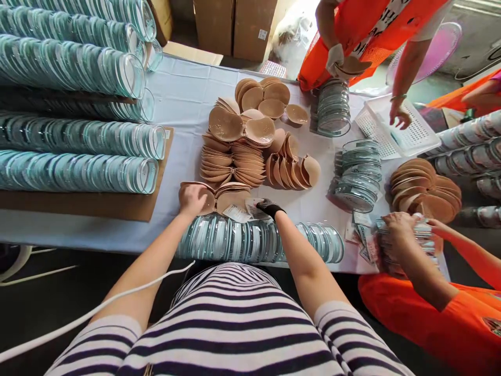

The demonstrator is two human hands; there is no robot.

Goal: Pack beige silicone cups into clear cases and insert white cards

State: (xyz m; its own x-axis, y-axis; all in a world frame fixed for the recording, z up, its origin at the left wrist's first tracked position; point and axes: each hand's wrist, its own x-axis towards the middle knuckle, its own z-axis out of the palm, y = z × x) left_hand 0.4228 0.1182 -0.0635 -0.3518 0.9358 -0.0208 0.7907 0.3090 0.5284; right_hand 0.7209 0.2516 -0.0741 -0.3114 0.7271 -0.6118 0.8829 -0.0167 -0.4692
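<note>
My bare left hand [191,199] grips the left cup of a beige stick-on bra [209,203], its fingers curled over the cup. More bras of the same kind lie right behind it. In a black glove with pale dots, my right hand [271,207] pinches a small clear printed card [254,208] beside the right cup. Another printed card [237,213] rests against the front of that bra. Between my body and the bras lies a row of clear round plastic cases [242,240], on its side. My right forearm passes over this row.
Stacked beige bras [233,162] fill the table's middle. Long rows of clear cases [78,172] lie on cardboard at left. Two case stacks [358,175] stand right of centre. A co-worker's hands [403,230] work at right; another co-worker [364,36] stands across, near a white basket [418,130].
</note>
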